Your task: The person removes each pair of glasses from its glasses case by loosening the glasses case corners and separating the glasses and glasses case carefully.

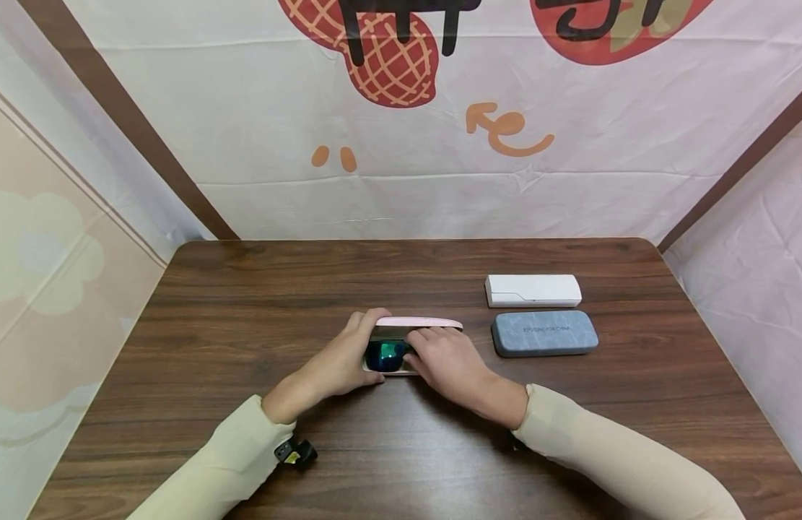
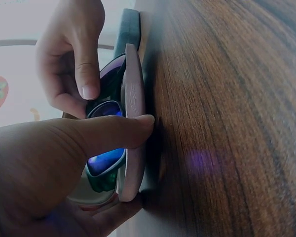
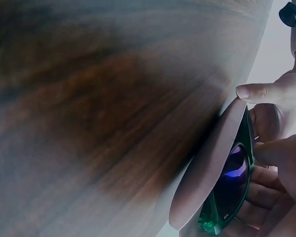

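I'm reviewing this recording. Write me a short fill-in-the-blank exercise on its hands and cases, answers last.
1. The left hand grips the open glasses case, whose outside is ____.
2. The right hand holds the sunglasses, whose frame looks ____ in the right wrist view.
3. In the head view, the blue glasses case lies to the ____ of both hands.
4. The far case, just beyond it, is ____.
Answers: pink; green; right; white.

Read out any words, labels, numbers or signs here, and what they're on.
"CHINA" on the blue case; the letters before it are too small.
Black lettering on the backdrop: cut off, unreadable.
Orange arrow, also on the backdrop.
Mark on the pink case: too faint to read.
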`<state>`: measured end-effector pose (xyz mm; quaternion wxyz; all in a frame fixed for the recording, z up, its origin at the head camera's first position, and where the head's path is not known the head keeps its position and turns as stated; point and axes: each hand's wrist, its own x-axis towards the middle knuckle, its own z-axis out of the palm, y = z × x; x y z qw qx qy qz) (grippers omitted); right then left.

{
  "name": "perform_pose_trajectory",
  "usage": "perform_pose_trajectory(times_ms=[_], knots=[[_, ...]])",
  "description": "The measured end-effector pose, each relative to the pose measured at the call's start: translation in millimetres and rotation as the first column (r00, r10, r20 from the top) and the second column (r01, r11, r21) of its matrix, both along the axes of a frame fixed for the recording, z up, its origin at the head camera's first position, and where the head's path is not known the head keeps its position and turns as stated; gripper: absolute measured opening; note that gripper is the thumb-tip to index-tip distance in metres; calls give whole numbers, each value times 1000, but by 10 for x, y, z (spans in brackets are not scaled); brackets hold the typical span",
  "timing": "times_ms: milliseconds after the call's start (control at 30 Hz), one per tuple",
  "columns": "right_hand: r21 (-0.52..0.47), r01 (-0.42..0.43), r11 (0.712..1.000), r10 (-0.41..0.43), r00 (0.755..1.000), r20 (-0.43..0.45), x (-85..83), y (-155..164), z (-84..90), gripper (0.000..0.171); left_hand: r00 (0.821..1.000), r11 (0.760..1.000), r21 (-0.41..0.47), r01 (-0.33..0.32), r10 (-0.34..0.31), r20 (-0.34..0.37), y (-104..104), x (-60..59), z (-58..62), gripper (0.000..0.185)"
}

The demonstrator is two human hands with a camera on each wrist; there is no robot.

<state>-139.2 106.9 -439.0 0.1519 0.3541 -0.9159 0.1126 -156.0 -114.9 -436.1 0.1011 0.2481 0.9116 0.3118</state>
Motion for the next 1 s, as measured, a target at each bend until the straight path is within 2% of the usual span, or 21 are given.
perform_pose_trajectory(times_ms=[533,1000], knots=[[-74,-38,996,36,999,-28,-18,1,-6,12,1000,1000,7,0,0,-7,-9,-10,-18,96],[-103,-108,989,103,993,-55,-17,9,16,12,1000,1000,8,2,-2,-9,-9,-9,-13,96]])
